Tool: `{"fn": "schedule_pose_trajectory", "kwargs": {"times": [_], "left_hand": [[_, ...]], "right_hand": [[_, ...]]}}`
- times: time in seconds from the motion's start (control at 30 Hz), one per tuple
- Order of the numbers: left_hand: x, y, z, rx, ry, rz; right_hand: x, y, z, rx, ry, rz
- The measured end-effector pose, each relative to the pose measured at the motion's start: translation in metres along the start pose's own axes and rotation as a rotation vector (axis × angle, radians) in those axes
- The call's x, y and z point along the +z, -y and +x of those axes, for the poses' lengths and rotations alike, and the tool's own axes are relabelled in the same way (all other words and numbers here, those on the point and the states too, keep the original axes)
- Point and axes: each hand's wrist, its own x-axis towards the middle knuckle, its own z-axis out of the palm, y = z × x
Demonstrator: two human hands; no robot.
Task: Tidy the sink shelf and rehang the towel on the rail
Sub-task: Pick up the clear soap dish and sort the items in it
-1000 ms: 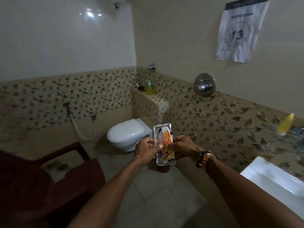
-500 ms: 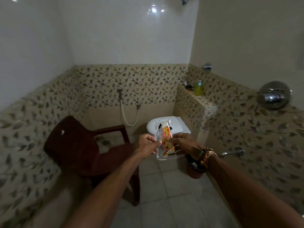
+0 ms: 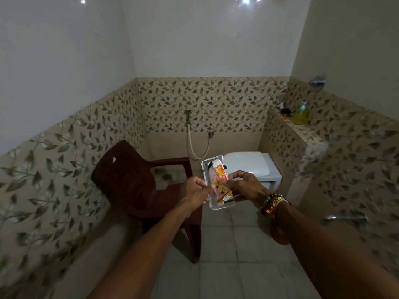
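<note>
Left fingers (image 3: 207,187): curled on the left long edge of a clear tray (image 3: 205,169), one tip reaching in over what it carries.
Right fingers (image 3: 234,175): thumb and forefinger closed in a pinch on the red-and-yellow packet (image 3: 217,176) lying in the tray, at its right side. Whether they also catch the rim cannot be told.
Hands: the left hand (image 3: 195,190) and the right hand (image 3: 246,186) face each other across the tray, the right wrist ringed with beaded bracelets (image 3: 271,205).
Long axis: the tray points away from the person, far end raised and leaning left, near end low. The packet lies along the same line.
Nearer hand: neither, since each is already in contact on its own long side.
Coming move: likely lifting the packet out, or squaring it in the tray. Either would draw along that axis, with the left hand steadying.
Where it is: held in mid-air above the tiled floor (image 3: 226,266), in front of the white toilet (image 3: 248,165) and just right of the dark red chair (image 3: 133,180).
Task's other things: sink shelf, towel and rail are all out of view.
Beyond: a green bottle (image 3: 301,114) stands on the tiled ledge (image 3: 302,137) to the right, well apart from the hands.
</note>
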Motion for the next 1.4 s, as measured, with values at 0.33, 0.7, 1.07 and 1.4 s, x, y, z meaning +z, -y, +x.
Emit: {"fn": "schedule_pose_trajectory", "kwargs": {"times": [0.33, 0.7, 1.07, 1.4], "left_hand": [[0.011, 0.025, 0.029, -0.054, -0.01, 0.029], [-0.001, 0.006, 0.104, -0.036, 0.102, 0.023], [0.027, 0.006, 0.173, -0.087, 0.115, 0.006], [0.077, -0.006, 0.246, -0.131, 0.013, -0.008]], "right_hand": [[0.004, -0.031, 0.039, 0.061, 0.035, 0.001], [0.002, -0.003, 0.1, 0.069, -0.036, -0.041], [-0.029, -0.011, 0.171, 0.107, 0.029, -0.088], [-0.081, -0.017, 0.251, 0.116, 0.09, 0.026]]}}
